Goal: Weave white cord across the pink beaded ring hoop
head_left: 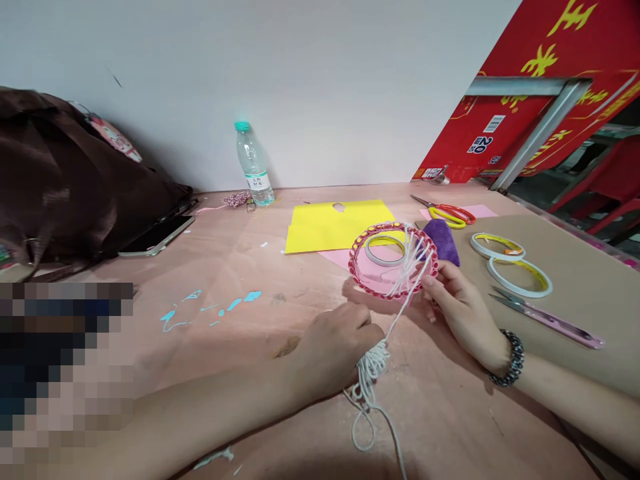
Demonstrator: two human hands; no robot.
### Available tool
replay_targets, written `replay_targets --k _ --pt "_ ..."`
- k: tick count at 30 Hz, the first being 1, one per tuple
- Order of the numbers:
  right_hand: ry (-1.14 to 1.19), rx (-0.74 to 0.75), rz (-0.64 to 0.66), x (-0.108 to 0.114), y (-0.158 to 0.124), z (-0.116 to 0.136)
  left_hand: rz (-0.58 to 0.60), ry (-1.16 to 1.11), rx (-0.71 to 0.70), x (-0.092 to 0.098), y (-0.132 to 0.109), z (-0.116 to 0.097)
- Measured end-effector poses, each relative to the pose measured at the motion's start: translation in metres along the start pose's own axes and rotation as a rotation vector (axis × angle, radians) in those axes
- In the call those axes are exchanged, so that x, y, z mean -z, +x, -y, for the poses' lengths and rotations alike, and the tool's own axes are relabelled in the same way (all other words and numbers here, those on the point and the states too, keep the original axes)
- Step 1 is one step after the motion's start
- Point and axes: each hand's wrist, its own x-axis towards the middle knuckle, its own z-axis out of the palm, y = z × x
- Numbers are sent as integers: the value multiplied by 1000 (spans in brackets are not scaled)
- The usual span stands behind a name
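Observation:
My right hand (453, 293) pinches the right edge of a round hoop (353, 257) wrapped in dark pink and held above the table. White strands cross the hoop's right half, from rim to rim. One strand runs taut from the hoop down to my left hand (345, 347), which is closed around a bundle of white cord (373, 363). Loose loops and a tail of the cord hang below that fist. Through the hoop's opening I see a roll of tape (367, 252) on pink paper (334, 259). My left fingertips are mostly hidden behind the hand.
Yellow paper (315, 227), a purple cloth piece (444, 243), red-and-yellow scissors (450, 215), two tape rolls (520, 287) and a pink utility knife (565, 321) lie around the hoop. A water bottle (255, 167), phone (157, 237) and brown bag (60, 180) are farther left.

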Motion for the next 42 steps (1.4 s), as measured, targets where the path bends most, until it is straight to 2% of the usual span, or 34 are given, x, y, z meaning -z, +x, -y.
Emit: replay_targets --k 3,4,8,10,14,18,27,31,42 --pt "3 16 12 0 0 -1 -201 66 -186 2 1 0" --pt "5 27 15 0 0 -1 -232 91 -261 3 1 0" --pt "-20 29 6 -1 0 0 -148 108 -567 6 -1 -4" --pt "-51 18 6 -1 0 1 -132 83 -634 6 -2 -5" --pt "-79 46 62 -1 -5 0 -224 104 -563 5 -6 -4" --pt "-55 74 155 -2 -10 -2 -233 93 -466 4 -5 -2" --pt "-85 49 -7 -3 -5 7 -284 75 -594 6 -1 -4" --pt "-83 31 -2 -2 -6 9 -297 95 -615 5 0 -6" --pt "-69 -3 11 -1 -6 6 -232 253 -535 9 -7 -23"
